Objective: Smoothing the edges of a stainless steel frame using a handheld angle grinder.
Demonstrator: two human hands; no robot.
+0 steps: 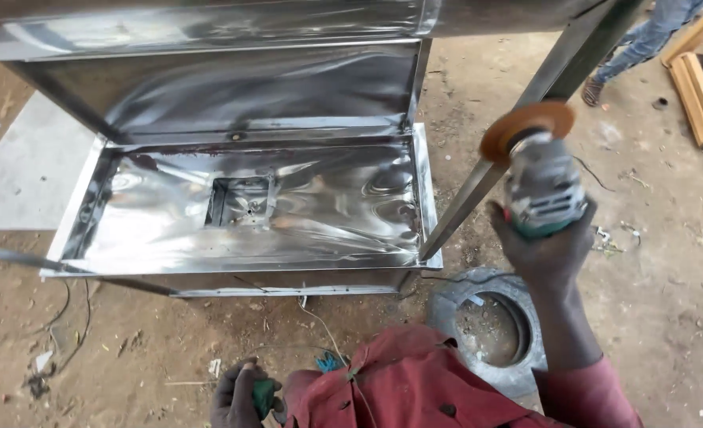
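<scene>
The angle grinder was grey-bodied with a green base, held upright at about three o'clock, its orange disc tilted at the top, close against a slanted steel bar. A small green object sat low at six o'clock.

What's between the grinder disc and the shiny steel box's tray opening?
In the head view, a slanted steel bar runs between the orange disc of the angle grinder, held in the right hand, and the steel box; the disc overlaps it.
</scene>
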